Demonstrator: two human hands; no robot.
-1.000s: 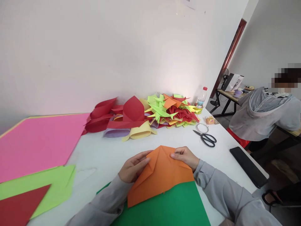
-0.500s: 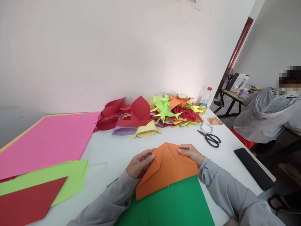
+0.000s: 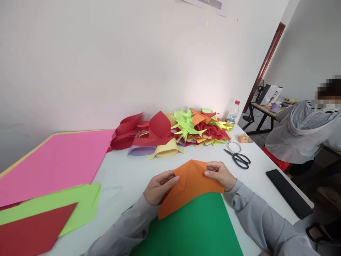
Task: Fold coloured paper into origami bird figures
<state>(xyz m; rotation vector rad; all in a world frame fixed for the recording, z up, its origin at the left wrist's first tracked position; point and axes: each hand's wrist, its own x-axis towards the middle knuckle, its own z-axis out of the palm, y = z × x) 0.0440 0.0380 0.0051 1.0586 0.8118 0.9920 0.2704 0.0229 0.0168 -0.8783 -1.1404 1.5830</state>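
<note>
A partly folded orange paper (image 3: 190, 186) is held a little above a green sheet (image 3: 197, 231) on the white table (image 3: 125, 177). My left hand (image 3: 159, 186) pinches its left edge, thumb on top. My right hand (image 3: 220, 174) grips its upper right edge with fingers curled over the paper. The paper's peak points away from me, and its lower edge overlaps the green sheet.
A pink sheet (image 3: 53, 163), a lime sheet (image 3: 80, 202) and a red sheet (image 3: 32, 227) lie at left. Piles of folded coloured paper (image 3: 197, 126) sit by the wall. Scissors (image 3: 238, 158), a tape ring (image 3: 234, 146), a bottle (image 3: 233, 112) and a black phone (image 3: 289, 192) are at right. Another person (image 3: 301, 131) sits beyond.
Both hands have lifted the orange paper's near part and drawn it up and away from me, so less of it covers the green sheet. The view has shifted slightly.
</note>
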